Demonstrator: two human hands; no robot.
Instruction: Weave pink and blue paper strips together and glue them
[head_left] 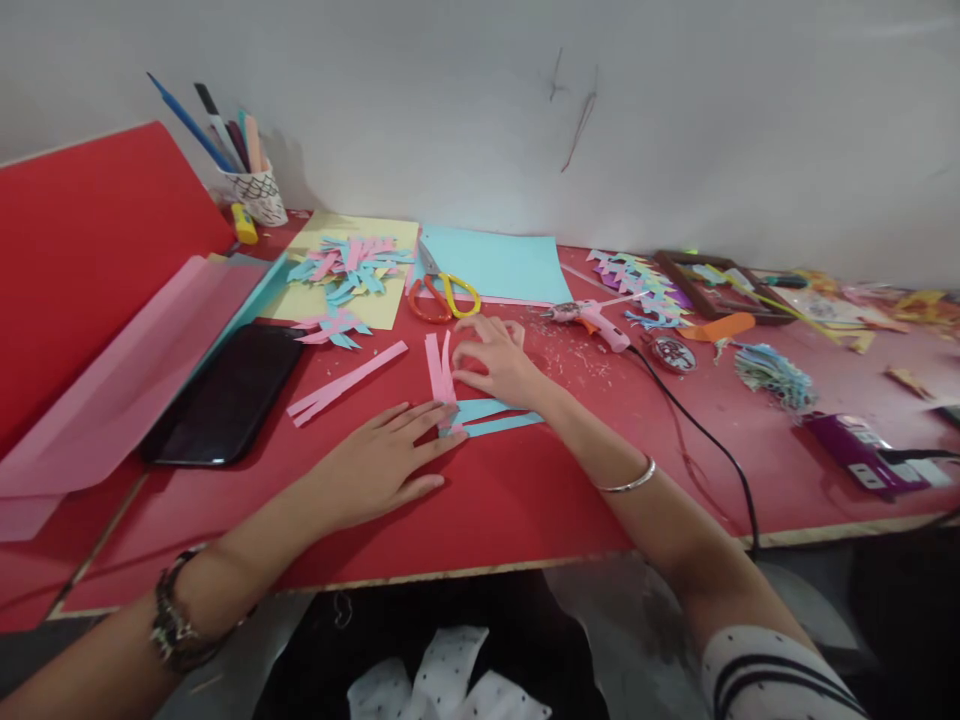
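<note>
My left hand (382, 465) lies flat on the table, its fingers stretched out over the crossing ends of pink and blue paper strips. The pink paper strips (435, 365) point away from me, slightly fanned. To the right run the blue paper strips (502, 426), partly under my right wrist. My right hand (495, 360) is curled, with thumb and forefinger at the rightmost pink strip; the exact contact is hard to see. Another pair of pink strips (349, 383) lies left of my hands. Scissors (444, 298) with red and yellow handles rest just beyond them.
A phone (229, 400) and folded pink sheets (112, 375) lie at left. Cut paper pieces (352, 265) sit on a yellow sheet (382, 312), beside a blue sheet (495, 262). A pink glue gun (596, 318) trails its black cord (697, 435) to the right. A pen cup (259, 195) stands behind.
</note>
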